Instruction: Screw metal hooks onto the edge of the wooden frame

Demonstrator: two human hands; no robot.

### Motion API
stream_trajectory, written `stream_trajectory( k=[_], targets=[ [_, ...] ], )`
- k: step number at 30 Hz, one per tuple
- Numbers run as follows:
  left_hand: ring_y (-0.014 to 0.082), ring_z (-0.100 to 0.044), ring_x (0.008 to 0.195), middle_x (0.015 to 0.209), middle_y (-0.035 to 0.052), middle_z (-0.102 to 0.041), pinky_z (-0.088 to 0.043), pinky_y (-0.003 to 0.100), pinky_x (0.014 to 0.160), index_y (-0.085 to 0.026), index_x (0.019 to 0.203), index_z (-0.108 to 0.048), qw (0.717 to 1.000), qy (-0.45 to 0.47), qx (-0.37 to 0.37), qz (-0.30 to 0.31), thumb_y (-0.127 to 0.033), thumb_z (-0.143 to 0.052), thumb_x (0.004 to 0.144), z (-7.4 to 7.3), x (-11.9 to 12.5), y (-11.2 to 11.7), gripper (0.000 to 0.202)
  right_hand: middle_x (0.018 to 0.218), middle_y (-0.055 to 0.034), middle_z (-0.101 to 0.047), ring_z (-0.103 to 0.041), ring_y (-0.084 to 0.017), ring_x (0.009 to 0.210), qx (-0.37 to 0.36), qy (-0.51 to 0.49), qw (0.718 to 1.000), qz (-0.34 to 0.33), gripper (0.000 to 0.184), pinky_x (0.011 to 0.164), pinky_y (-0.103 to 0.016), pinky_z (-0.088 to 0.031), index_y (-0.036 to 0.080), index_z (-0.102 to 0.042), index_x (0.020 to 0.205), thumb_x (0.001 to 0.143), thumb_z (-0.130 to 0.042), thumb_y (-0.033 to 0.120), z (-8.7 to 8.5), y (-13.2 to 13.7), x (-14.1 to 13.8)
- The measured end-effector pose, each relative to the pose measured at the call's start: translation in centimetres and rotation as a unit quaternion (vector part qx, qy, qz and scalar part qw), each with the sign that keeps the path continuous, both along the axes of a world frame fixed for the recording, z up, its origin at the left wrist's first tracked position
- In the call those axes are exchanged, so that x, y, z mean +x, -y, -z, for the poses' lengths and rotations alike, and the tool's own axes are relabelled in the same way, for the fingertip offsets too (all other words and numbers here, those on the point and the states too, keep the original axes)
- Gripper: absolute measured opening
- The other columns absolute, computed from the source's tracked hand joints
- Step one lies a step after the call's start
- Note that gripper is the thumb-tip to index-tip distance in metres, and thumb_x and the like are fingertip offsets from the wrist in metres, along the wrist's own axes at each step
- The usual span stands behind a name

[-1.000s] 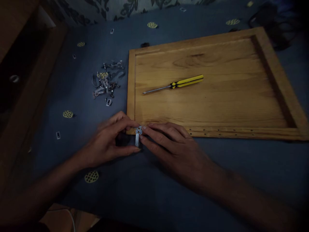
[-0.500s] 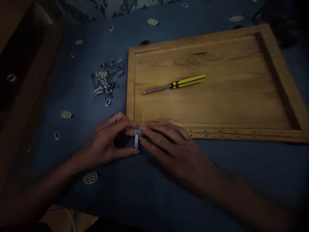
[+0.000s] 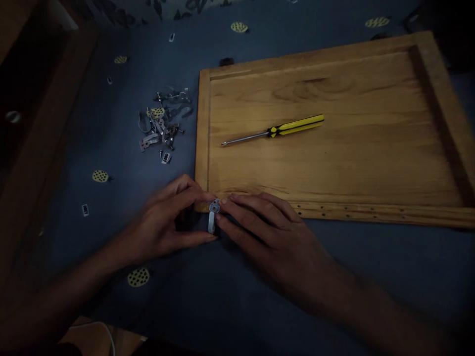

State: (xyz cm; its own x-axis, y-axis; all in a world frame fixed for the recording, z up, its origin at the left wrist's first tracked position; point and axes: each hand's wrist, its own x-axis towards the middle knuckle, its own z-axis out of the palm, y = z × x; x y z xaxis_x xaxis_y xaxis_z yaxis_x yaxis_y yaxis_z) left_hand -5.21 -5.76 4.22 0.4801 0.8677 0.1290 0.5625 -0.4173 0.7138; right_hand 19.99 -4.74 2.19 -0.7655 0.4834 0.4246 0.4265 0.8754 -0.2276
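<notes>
A small metal clip (image 3: 212,221), with a holed flat plate and a curved strip, sits at the near left corner of a wooden panel (image 3: 267,173) with a raised frame. My left hand (image 3: 159,222) holds it, index fingertip at the plate and thumb by the strip's lower end. From the right, the fingertips of my right hand (image 3: 270,237) close on the plate's edge; the other fingers rest over the panel's near rail. A yellow and black screwdriver (image 3: 297,125) lies on the panel, tip to the left.
Left of the panel lies a pile of similar metal clips and screws (image 3: 163,126) on the blue patterned cloth (image 3: 122,148). Small holes run along the panel's near rail (image 3: 356,212). Dark wooden furniture (image 3: 48,133) stands at the left, and a pale cable (image 3: 100,324) shows at lower left.
The view has shifted slightly, so the panel and screwdriver appear a little further right. Both hands stay at the corner with the clip, in nearly the same pose.
</notes>
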Motion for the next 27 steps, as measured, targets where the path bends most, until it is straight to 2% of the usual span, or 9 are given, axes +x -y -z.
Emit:
stream_trajectory(
  k=[10, 16, 22, 27],
  targets=[
    [0.0151, -0.060, 0.088, 0.102, 0.0025, -0.060, -0.053, 0.026, 0.071, -0.021, 0.130, -0.063, 1.000, -0.010, -0.002, 0.003, -0.039, -0.080, 0.092, -0.03, 0.00, -0.02, 0.046, 0.128, -0.0080, -0.077, -0.064, -0.023, 0.127, -0.005, -0.006, 1.000, -0.002, 0.036, 0.109, -0.042, -0.055, 0.014, -0.073, 0.127, 0.110, -0.041, 0.016, 0.09, -0.10, -0.07],
    [0.0154, -0.059, 0.085, 0.100, 0.0031, -0.062, -0.052, 0.026, 0.068, -0.022, 0.127, -0.066, 1.000, -0.009, -0.017, -0.002, -0.039, -0.080, 0.090, -0.33, 0.09, -0.15, 0.043, 0.131, -0.0029, -0.077, -0.065, -0.023, 0.125, 0.003, -0.006, 1.000, 0.005, 0.034, 0.110, -0.043, -0.052, 0.015, -0.071, 0.128, 0.110, -0.042, 0.015, -0.14, 0.12, 0.13],
    [0.0149, -0.058, 0.083, 0.098, 0.0026, -0.061, -0.051, 0.026, 0.069, -0.022, 0.126, -0.066, 1.000, -0.009, -0.022, -0.004, -0.039, -0.080, 0.090, -0.46, 0.18, -0.18, 0.042, 0.134, -0.0042, -0.076, -0.064, -0.023, 0.128, 0.003, -0.005, 1.000, 0.003, 0.038, 0.111, -0.046, -0.052, 0.014, -0.070, 0.131, 0.112, -0.038, 0.017, 0.29, 0.26, 0.05],
    [0.0151, -0.058, 0.082, 0.099, 0.0027, -0.061, -0.051, 0.027, 0.068, -0.024, 0.128, -0.066, 1.000, -0.008, -0.025, -0.008, -0.041, -0.080, 0.091, -0.20, 0.07, -0.08, 0.043, 0.133, -0.0018, -0.076, -0.065, -0.022, 0.127, 0.013, 0.016, 1.000, 0.015, 0.041, 0.112, -0.045, -0.052, 0.018, -0.072, 0.130, 0.113, -0.035, 0.018, 0.17, 0.23, 0.06]
  ],
)
